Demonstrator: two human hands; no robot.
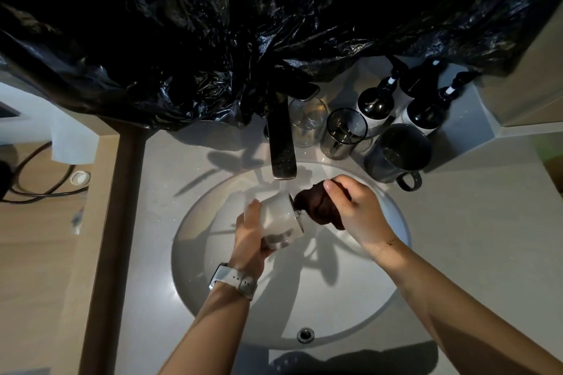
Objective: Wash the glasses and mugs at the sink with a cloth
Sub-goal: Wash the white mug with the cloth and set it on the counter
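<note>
While left hand (250, 234) grips mug (281, 218), right hand (355, 208) clutches cloth (315, 204); labels unreadable.

Both your forearms reach in from the bottom edge. Your left hand (251, 236), with a pale watch (233, 280) on its wrist, curls round a white mug (281, 216) held on its side. Your right hand (355, 211) grips a bunched dark cloth (313, 204) at the mug's mouth, wrist bent.

Dim room, light from above and behind casting crisp arm shadows across the pale sink (350, 298), glints on crinkled black plastic (213, 39), wide-angle bending at edges, corners soft.
</note>
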